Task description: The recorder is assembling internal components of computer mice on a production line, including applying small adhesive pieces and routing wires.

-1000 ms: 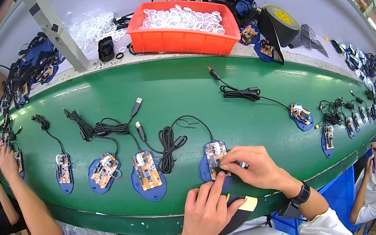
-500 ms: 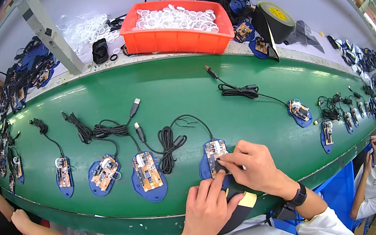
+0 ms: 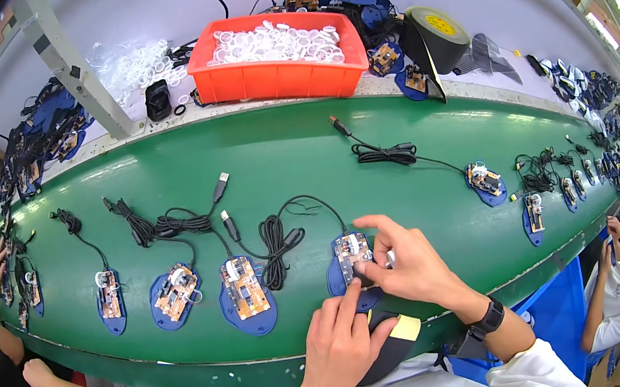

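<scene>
On the green surface in front of me lies a mouse assembly, a blue base (image 3: 335, 280) carrying a brown circuit board (image 3: 350, 249), with its black cable (image 3: 278, 239) coiled to the left. My right hand (image 3: 412, 266) presses its thumb against the board's lower right part; its index finger is lifted and stretched out. A small dark piece shows under that thumb, too covered to name. My left hand (image 3: 340, 344) rests an index fingertip at the lower edge of the board, its other fingers apart. Below the hands is a black roll with a yellow part (image 3: 405, 328), partly hidden.
Several similar mouse assemblies (image 3: 249, 292) lie to the left, and another (image 3: 485, 180) lies farther right. A red bin (image 3: 279, 77) of white rings stands on the back ledge, beside a black tape roll (image 3: 435, 36). Co-workers sit at both sides.
My right index finger has lifted off the board and straightened, while the thumb stays down on it. My left hand has barely moved. The whole view has shifted slightly.
</scene>
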Demonstrator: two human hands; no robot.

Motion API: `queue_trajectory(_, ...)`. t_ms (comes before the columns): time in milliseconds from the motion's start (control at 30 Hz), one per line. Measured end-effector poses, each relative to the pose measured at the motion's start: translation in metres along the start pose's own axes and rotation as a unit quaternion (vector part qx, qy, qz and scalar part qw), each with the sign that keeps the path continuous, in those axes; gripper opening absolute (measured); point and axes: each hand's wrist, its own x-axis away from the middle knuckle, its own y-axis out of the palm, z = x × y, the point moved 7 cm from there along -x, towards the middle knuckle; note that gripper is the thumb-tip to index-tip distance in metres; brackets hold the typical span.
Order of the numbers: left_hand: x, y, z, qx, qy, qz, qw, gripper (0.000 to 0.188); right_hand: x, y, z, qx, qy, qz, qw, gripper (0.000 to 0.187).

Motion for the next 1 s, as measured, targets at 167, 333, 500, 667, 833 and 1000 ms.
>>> queue_trajectory(167, -0.003, 0.002, -0.001, -0.007, 0.005, -0.007, 1.000, 0.044, 0.003, -0.005, 0.010, -0.015, 0.015, 0.025, 0.999, 0.056)
queue_trajectory(333, -0.002, 0.001, -0.002, -0.012, 0.004, -0.012, 1.000, 0.043, 0.009, -0.006, 0.000, 0.011, -0.022, 0.015, 1.000, 0.056)
queue_trajectory(500, -0.002, 0.000, 0.000, -0.009, 0.003, -0.009, 1.000, 0.043, 0.012, -0.006, 0.006, -0.016, -0.006, -0.017, 1.000, 0.057)
queue_trajectory(667, -0.001, 0.003, -0.002, -0.003, 0.004, -0.014, 1.000, 0.043, 0.007, -0.004, 0.004, -0.009, 0.002, 0.012, 1.000, 0.055)
queue_trajectory(833, -0.003, 0.000, -0.002, -0.002, 0.003, -0.013, 1.000, 0.043, 0.006, -0.002, 0.004, 0.021, 0.023, 0.047, 0.998, 0.054)
queue_trajectory(1000, -0.003, -0.004, -0.006, 0.010, 0.000, -0.009, 1.000, 0.041, 0.022, 0.001, -0.012, 0.073, 0.017, -0.078, 0.994, 0.076)
